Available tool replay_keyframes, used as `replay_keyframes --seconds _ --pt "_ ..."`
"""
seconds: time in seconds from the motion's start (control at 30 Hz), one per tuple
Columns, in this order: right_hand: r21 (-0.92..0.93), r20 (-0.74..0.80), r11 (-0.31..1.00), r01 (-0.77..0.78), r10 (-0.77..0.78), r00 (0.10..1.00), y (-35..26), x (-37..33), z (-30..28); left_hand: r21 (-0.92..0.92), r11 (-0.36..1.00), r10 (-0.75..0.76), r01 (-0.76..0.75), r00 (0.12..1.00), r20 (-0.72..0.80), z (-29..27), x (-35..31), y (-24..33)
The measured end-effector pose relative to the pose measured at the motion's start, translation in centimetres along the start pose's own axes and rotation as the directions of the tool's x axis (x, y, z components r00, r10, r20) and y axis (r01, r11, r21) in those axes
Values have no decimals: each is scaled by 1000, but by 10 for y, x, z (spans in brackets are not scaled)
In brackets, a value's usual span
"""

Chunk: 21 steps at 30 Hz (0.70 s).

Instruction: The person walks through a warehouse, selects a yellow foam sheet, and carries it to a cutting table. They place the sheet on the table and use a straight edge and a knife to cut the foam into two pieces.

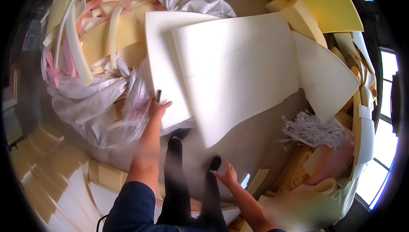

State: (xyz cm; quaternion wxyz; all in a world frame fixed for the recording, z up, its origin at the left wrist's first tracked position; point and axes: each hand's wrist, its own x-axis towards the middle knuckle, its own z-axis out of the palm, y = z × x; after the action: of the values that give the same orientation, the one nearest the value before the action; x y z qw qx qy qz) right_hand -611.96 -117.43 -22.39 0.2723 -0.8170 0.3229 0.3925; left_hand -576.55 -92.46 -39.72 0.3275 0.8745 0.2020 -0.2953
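Observation:
My left hand (158,109) is closed around a short dark pen-like object (159,95) that sticks up past the fingers; its exact kind is unclear. The thumb of this hand lies over the near left edge of a white foam sheet (164,61). Across that sheet rests a second, larger white foam sheet (240,61), its near corner curving down toward the floor. My right hand (228,175) hangs lower, beside my right foot, with fingers apart and nothing in it.
A big translucent sack (89,97) of foam offcuts (108,34) bulges at the left. Yellow foam sheet (315,2) stands far right, near a foam block (302,19). Shredded white strips (315,129) and foam rolls (300,170) crowd the right side. Foam pieces (55,168) lie lower left.

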Motion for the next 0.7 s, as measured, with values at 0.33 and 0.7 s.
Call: replay_keyframes --seconds 0.33,0.7 --pt "227 -293 972 62 7 956 -226 139 -166 -338 788 616 -514 667 419 -15 -238 50" --pt "265 -679 933 243 2 734 -78 -90 -256 -511 543 761 -666 133 635 -18 -422 69"
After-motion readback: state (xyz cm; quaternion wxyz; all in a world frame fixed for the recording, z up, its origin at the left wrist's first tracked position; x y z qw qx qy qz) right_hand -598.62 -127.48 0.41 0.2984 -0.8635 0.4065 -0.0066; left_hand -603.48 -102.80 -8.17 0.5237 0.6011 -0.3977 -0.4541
